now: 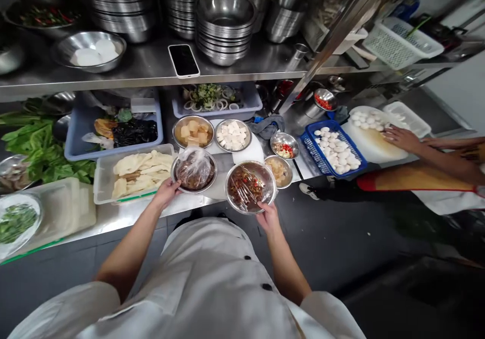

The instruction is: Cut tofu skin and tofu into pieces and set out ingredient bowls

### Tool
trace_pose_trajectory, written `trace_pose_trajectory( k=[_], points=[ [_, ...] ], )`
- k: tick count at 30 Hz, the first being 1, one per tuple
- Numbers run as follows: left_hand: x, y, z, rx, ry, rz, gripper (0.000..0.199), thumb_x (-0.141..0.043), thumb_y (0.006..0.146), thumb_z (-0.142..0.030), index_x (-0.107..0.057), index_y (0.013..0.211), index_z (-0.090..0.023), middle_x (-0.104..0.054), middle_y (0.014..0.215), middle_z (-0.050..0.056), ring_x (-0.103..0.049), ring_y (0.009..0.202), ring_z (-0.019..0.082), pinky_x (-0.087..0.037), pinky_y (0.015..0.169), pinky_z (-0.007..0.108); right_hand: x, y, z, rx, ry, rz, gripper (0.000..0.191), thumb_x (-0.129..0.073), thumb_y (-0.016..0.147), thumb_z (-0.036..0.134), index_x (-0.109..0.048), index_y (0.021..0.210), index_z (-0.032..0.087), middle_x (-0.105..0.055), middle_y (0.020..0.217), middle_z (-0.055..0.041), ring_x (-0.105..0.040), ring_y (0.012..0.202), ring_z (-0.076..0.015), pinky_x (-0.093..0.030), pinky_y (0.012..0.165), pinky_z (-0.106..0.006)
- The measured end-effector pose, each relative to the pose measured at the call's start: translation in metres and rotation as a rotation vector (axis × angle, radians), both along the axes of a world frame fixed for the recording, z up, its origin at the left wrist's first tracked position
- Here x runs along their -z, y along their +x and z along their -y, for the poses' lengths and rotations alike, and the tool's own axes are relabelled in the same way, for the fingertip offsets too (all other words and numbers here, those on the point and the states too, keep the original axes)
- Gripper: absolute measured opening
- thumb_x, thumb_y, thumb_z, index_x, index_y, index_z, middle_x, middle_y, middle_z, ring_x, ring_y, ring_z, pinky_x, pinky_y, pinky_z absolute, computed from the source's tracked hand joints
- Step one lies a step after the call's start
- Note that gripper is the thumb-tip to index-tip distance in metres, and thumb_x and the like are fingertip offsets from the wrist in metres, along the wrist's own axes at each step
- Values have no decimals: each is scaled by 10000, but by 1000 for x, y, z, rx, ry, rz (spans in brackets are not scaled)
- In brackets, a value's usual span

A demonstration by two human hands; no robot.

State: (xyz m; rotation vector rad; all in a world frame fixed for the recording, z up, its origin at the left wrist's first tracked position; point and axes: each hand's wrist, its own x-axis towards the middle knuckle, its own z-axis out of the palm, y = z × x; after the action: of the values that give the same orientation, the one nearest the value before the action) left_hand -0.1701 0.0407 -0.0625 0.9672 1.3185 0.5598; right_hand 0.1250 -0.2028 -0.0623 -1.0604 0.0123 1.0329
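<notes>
My left hand [167, 194] grips the left rim of a steel bowl [194, 170] with dark food under crumpled plastic film. My right hand [268, 215] holds the lower right edge of a larger steel bowl [250, 187], whose brown food with red bits lies under clear film. Behind them stand a bowl of pale brown chunks [193, 131] and a bowl of white cubes [233, 135]. To the right are a small bowl with chopped red and pale pieces [284, 146] and a bowl of pale food in liquid [279, 172]. A white board [253, 150] lies partly beneath the bowls.
On the left are a clear tub of pale strips [142, 171], a blue-grey bin [112, 127] and leafy greens [41, 147]. A shelf [144, 66] holds stacked bowls and a phone [184, 60]. At right, another person's hand [401, 138] is over mushrooms, beside a blue basket [334, 147].
</notes>
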Motion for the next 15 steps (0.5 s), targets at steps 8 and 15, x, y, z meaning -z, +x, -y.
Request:
trace_pose_trajectory(
  k=[8, 15],
  points=[
    [-70, 11, 25, 109, 298, 30, 551, -764, 774, -444, -582, 1256, -249, -695, 1082, 69, -679, 963, 247, -554, 767, 315, -48, -54, -54, -189, 172, 46, 625, -855, 598, 221, -656, 1189, 263, -730, 851, 2, -665, 667, -191, -592, 611, -320],
    [-68, 17, 37, 155, 5, 337, 623, -854, 516, -300, -639, 1092, -198, -723, 953, 39, -672, 918, 255, -550, 816, 353, -60, -68, -88, -332, 233, 26, 847, -910, 548, 719, -664, 1214, 258, -743, 1158, -82, -688, 1139, -326, -603, 903, -456]
  ],
)
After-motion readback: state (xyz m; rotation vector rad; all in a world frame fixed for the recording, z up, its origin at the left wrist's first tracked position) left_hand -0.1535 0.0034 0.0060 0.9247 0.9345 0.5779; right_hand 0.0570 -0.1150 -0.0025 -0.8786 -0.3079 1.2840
